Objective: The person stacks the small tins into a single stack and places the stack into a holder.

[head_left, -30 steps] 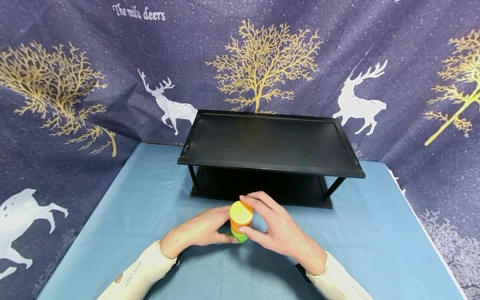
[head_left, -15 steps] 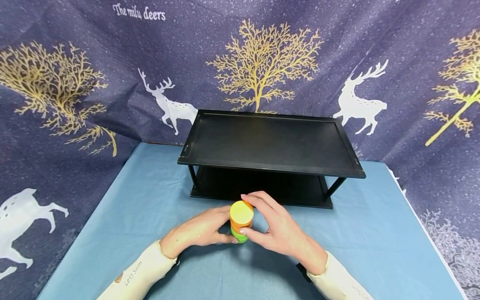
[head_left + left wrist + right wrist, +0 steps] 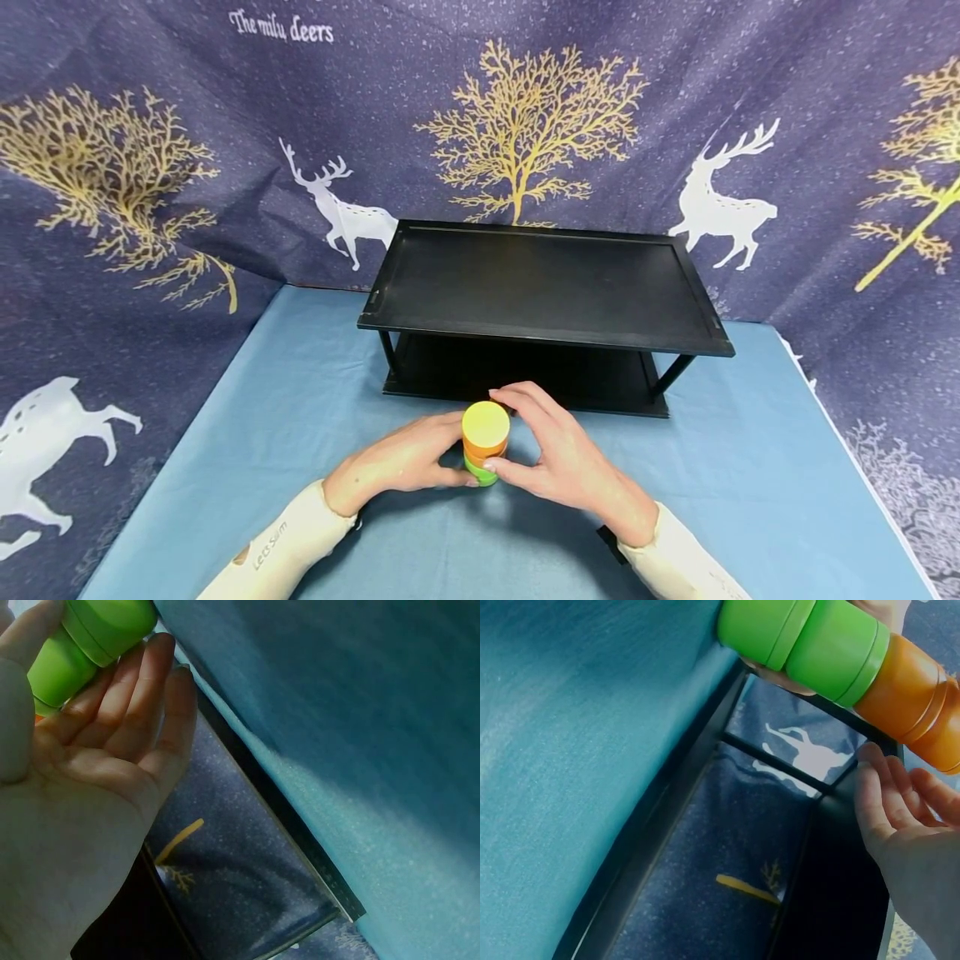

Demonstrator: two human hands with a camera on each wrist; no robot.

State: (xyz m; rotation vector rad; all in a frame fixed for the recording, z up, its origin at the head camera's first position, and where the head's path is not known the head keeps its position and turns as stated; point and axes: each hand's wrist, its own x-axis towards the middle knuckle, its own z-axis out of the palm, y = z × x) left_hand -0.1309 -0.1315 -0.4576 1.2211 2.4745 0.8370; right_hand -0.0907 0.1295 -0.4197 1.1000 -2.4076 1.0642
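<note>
A stack of rounded plastic cups stands upright on the blue cloth, between my hands in the head view. Its green cups (image 3: 832, 649) are at the bottom and orange cups (image 3: 907, 690) above, with a bright yellow top face (image 3: 486, 423). My left hand (image 3: 408, 454) holds the green part between thumb and fingers; the left wrist view shows those fingers (image 3: 139, 697) behind the green cups (image 3: 112, 630). Beside the orange part, my right hand (image 3: 558, 454) is spread around it with its thumb right at the side. The right fingers (image 3: 900, 787) stand slightly off the orange surface.
Just behind the stack is a black two-tier shelf (image 3: 543, 283), its lower board (image 3: 517, 371) close to my fingertips. Blue cloth (image 3: 247, 417) covers the table. A dark curtain (image 3: 360, 75) with deer and gold trees hangs at the back and sides.
My right forefinger has lifted a little away from the top orange cup's rim. The left hand and the stack stay in place; the whole head view has shifted slightly.
</note>
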